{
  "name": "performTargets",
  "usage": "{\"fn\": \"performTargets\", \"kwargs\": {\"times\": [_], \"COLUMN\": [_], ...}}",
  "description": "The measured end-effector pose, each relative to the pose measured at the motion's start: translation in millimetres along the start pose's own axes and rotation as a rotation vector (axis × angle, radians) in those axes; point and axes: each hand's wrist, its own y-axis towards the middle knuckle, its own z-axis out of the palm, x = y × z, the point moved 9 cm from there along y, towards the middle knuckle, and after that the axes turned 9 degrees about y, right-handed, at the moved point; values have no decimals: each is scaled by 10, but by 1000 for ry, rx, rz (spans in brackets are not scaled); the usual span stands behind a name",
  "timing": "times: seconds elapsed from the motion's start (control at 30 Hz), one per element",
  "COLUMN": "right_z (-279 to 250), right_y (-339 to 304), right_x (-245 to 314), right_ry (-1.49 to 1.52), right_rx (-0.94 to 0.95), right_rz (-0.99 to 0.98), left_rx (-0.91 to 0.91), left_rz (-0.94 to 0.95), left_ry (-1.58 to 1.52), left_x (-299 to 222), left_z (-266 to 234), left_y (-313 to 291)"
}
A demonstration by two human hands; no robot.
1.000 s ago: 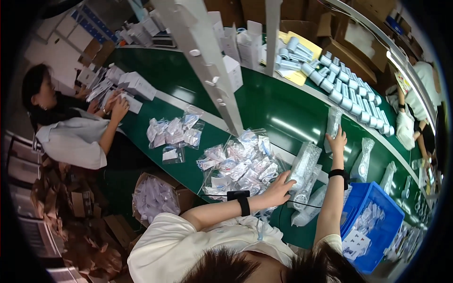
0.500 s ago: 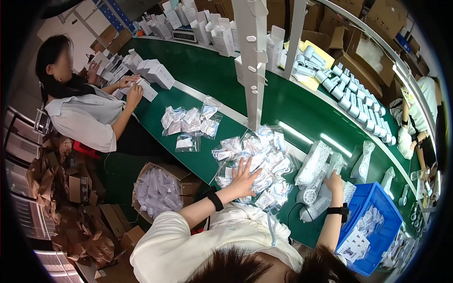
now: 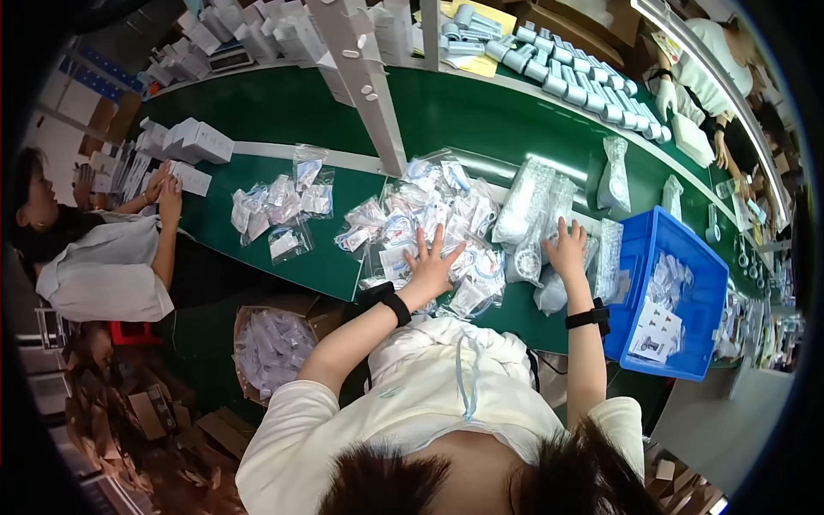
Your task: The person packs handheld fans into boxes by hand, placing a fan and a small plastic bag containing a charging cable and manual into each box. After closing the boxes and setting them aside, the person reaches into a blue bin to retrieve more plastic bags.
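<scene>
My left hand (image 3: 432,268) lies with fingers spread on a heap of small clear plastic bags (image 3: 429,202), which hold white and blue parts and folded papers. To its right, my right hand (image 3: 566,251) is open, its fingers apart over several bubble-wrapped items (image 3: 524,202). It touches or hovers just above them; which one I cannot tell. Some of the wrapped items lie partly behind that hand. A blue plastic bin (image 3: 719,283) stands right of my right wrist, with clear bags and a printed sheet (image 3: 657,330) inside.
A smaller group of clear bags (image 3: 279,202) lies left on the green table (image 3: 322,266). A co-worker (image 3: 99,266) handles a white box (image 3: 190,178) at far left. A metal post (image 3: 365,81) rises behind the heap. Grey cylindrical parts (image 3: 584,81) stand in rows at the back.
My view has swung, so the table sits further left and higher. My right hand's fingers have spread from their curl around a wrapped item. The left hand stays on the heap.
</scene>
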Motion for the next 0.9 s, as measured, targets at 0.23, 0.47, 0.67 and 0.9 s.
{"fn": "performTargets", "kwargs": {"times": [0.23,0.47,0.67,0.9], "right_z": [-83,1000,775,-403], "right_y": [-1216,-1340,-1203,-15], "right_x": [1383,1494,1466,1209], "right_ry": [313,10,-46,191], "right_rx": [16,269,210,-326], "right_rz": [-733,-1079,-956,-456], "left_rx": [-214,-67,-122,-519], "left_rz": [44,16,-89,118], "left_ry": [-119,-3,40,-305], "left_x": [648,905,534,749], "left_z": [-646,130,-57,-871], "left_y": [-408,-393,-202,555]}}
